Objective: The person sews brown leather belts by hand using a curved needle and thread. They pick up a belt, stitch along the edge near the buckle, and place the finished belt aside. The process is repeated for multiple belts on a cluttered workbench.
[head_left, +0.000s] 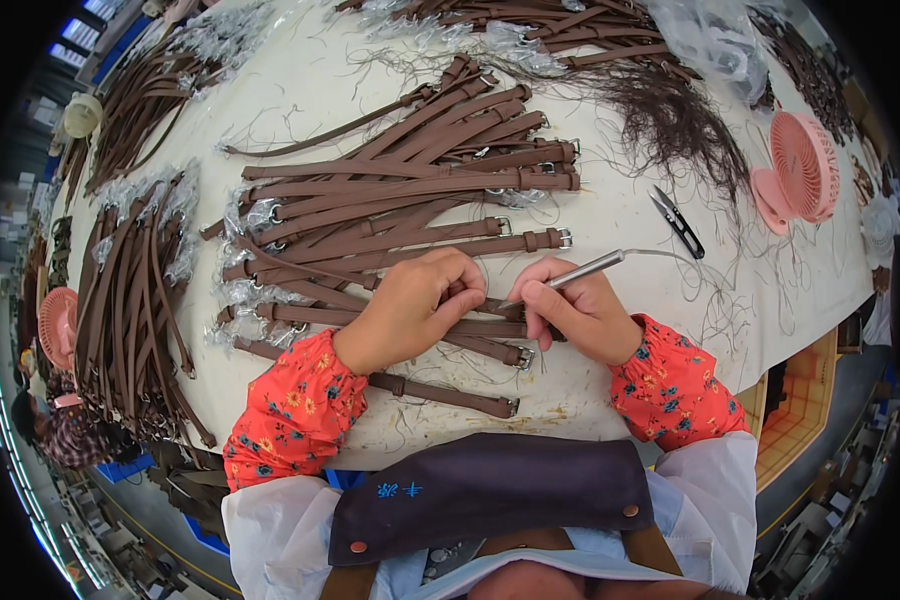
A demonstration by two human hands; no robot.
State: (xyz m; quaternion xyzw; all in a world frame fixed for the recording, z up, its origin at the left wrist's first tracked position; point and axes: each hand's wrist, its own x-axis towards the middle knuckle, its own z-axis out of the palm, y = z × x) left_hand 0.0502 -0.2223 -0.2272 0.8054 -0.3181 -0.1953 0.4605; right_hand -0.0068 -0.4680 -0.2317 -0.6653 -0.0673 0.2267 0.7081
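My left hand [405, 305] is closed in a pinch over a pile of brown straps [420, 190] with silver buckles. What its fingertips hold is hidden. Just to its right, my right hand [585, 315] grips a slim metal pen-shaped tool [592, 268] with a pale cord running off to the right. The tool's tip points down toward the left fingertips. Between and below both hands lies a dark brown strap end [505, 328], partly covered by the fingers. Nearer to me, a single buckled strap [445, 395] rests apart from most of the pile.
Black-handled thread snips [678, 222] lie right of the hands. Beyond them stands a pink fan [802, 168]. A heap of dark thread ends [670, 120] spreads at the back right. More strap bundles [130, 290] with clear plastic wrapping lie left. A second pink fan [58, 327] is at the far left.
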